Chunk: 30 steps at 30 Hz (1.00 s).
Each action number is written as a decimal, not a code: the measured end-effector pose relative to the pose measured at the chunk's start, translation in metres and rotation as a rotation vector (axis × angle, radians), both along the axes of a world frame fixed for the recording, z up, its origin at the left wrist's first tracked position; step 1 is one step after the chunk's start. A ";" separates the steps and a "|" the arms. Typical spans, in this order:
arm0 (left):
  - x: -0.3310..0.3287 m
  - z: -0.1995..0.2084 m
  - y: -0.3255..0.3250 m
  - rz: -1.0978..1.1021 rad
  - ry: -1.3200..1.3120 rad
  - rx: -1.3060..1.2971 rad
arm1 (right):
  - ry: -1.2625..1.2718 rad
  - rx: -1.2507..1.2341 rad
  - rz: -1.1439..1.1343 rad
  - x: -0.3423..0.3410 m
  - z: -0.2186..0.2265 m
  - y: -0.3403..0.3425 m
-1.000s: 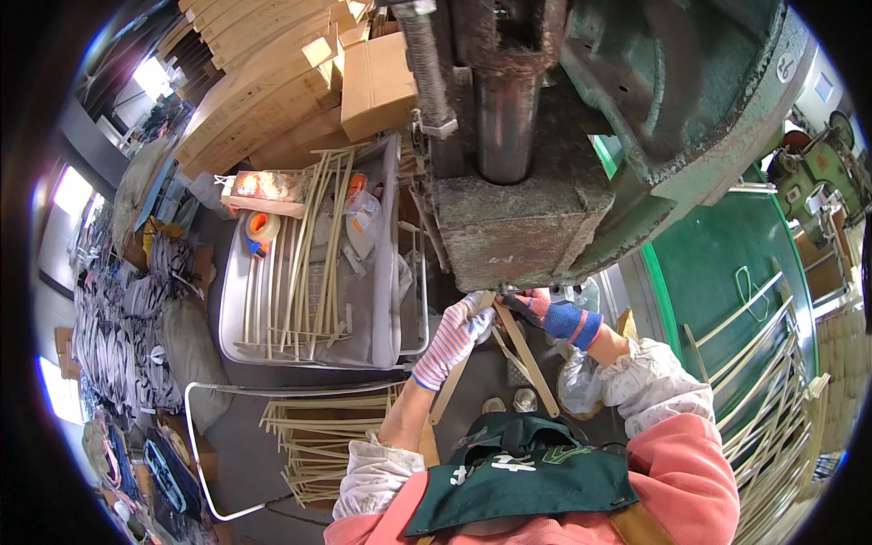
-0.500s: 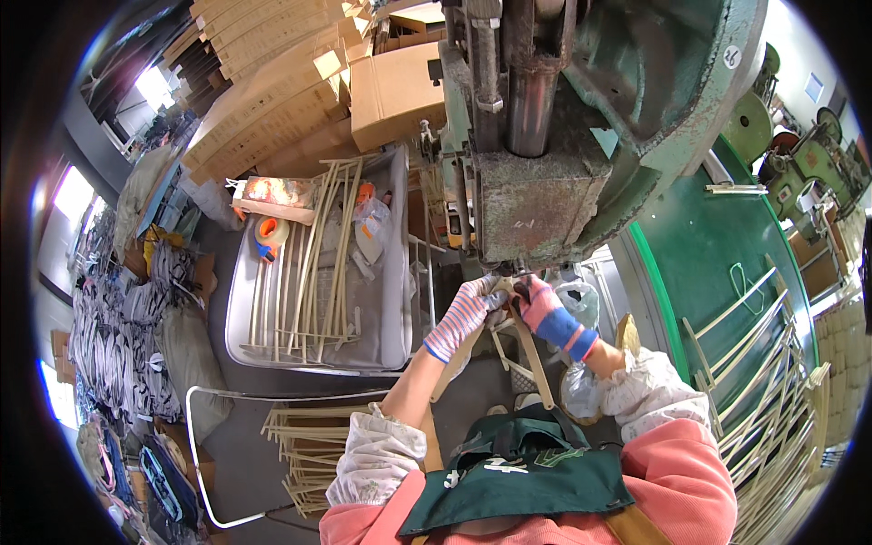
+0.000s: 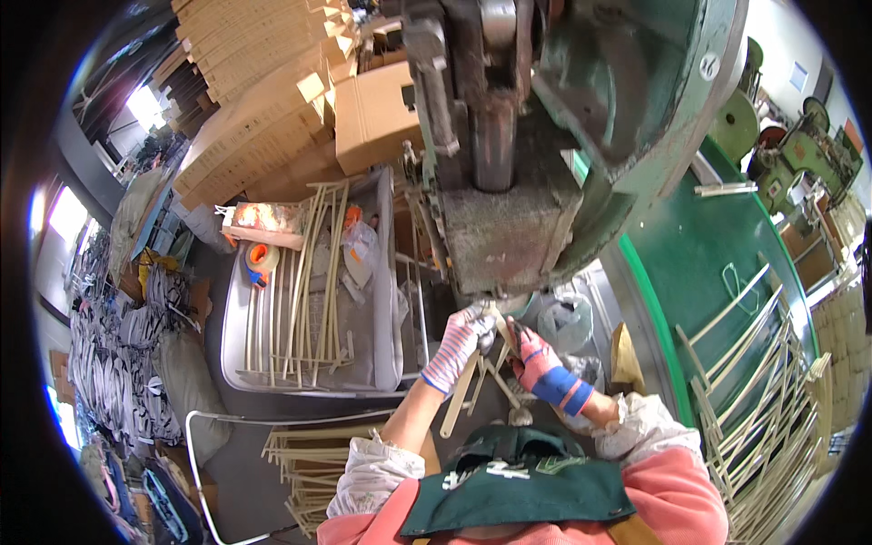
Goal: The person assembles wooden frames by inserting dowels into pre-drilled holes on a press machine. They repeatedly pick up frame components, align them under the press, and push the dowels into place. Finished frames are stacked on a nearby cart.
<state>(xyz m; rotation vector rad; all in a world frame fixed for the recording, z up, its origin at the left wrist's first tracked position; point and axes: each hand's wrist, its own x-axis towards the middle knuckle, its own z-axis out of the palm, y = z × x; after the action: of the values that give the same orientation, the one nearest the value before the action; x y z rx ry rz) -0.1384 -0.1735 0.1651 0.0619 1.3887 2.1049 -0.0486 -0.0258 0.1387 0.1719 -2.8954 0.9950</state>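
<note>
Head view shows the work partway through, by my judgement: two pale flat slats (image 3: 459, 401) are in the hands, just below the ram block (image 3: 513, 241) of one green press (image 3: 668, 136), and do not look laid aside as finished. The left hand (image 3: 461, 341), in a striped glove, is closed with its fingertips pinching them near their upper ends. The right hand (image 3: 542, 368), in a pink-and-blue glove, has its fingers curled on the right-hand slat, hiding its lower part. Whether the two are fastened together cannot be told, as fingers cover where they meet. Counted, there are two gloved hands, one grey plastic tub (image 3: 393, 272) at the left, and in it one tape roll (image 3: 261, 257) and one small open carton (image 3: 266, 224). One green table (image 3: 704, 241) stands at the right. Long strips (image 3: 313, 272) in the tub, a stack of pale strips (image 3: 313, 465) at lower left and a heap of rods (image 3: 758, 400) on the right overlap too much to number; nothing shows which of these are done and which are left.
</note>
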 end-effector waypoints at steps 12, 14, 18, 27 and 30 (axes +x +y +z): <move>0.123 -0.009 -0.041 -0.064 0.114 -0.149 | -0.040 -0.361 0.012 0.012 0.012 0.063; 0.105 0.009 -0.065 -0.065 0.125 -0.263 | 0.062 -0.265 0.077 0.002 0.017 0.072; 0.061 0.032 -0.106 -0.228 0.059 -0.176 | -0.069 -0.171 0.158 -0.011 0.032 0.090; 0.052 0.032 -0.110 -0.308 0.037 -0.210 | 0.021 -0.146 0.238 -0.018 0.031 0.099; 0.051 0.029 -0.111 -0.314 0.055 -0.236 | -0.012 -0.116 0.233 -0.020 0.027 0.099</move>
<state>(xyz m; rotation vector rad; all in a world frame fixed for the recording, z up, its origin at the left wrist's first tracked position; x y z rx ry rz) -0.0877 -0.2842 0.1945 0.2283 1.5402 1.6848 -0.0686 0.0730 0.1657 0.5063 -2.8663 1.1981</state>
